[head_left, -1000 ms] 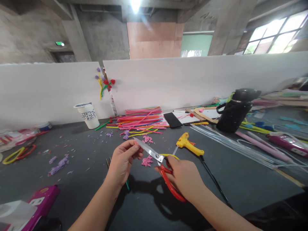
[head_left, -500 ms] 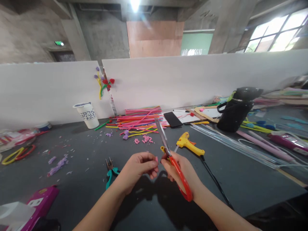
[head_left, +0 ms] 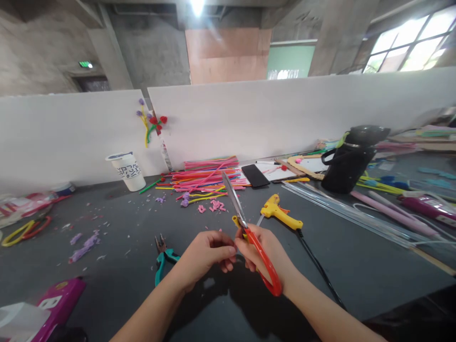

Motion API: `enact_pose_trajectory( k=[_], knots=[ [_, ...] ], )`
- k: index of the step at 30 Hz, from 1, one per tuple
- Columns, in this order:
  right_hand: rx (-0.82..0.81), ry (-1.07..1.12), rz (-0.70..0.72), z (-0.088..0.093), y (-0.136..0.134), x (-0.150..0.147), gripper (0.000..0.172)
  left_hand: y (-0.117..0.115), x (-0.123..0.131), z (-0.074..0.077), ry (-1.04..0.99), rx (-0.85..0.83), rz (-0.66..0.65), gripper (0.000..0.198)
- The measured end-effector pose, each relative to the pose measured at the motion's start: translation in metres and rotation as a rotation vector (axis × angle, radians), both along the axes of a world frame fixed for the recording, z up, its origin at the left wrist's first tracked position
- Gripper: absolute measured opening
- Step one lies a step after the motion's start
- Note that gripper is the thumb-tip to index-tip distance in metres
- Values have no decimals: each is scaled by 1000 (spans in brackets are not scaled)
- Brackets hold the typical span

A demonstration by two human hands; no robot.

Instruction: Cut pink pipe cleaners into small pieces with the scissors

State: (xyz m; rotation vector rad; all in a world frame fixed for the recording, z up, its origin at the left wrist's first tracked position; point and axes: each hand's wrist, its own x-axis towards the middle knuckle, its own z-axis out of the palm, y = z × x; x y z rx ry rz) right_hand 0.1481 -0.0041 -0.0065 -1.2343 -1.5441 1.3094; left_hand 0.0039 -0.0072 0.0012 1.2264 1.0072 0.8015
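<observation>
My right hand [head_left: 261, 247] is wrapped round a pair of scissors [head_left: 258, 259] with a red handle loop. Their metal blades point up and away from me, and a small yellow part shows beside my fingers. Just to the left, my left hand [head_left: 210, 254] is closed in a pinch, its fingertips close to those of the right. Whatever lies between them is hidden. Short pink cut pieces [head_left: 216, 205] lie on the dark table [head_left: 135, 294] beyond my hands. Teal-handled pliers [head_left: 161, 263] rest by my left wrist, and a yellow glue gun [head_left: 280, 213] lies past my right hand.
A pile of pipe cleaners [head_left: 203, 178] and a black phone [head_left: 255, 175] lie at the back. A paper cup [head_left: 128, 172] stands left, a black jug [head_left: 347, 164] right. A second pair of scissors [head_left: 24, 232] and a purple power strip [head_left: 62, 299] are at left.
The pink bit seen at my left fingertips is no longer visible. Both hands have shifted slightly, and the scissors have tilted a little further left.
</observation>
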Motion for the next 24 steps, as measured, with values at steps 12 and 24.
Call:
enact_pose_trajectory(
  k=[12, 24],
  knots=[
    [132, -131, -89, -12, 4, -4, 13, 3, 4, -9, 64, 133, 95, 6],
    [533, -725, -66, -8, 1, 11, 24, 7, -16, 11, -367, 190, 384, 6]
  ],
)
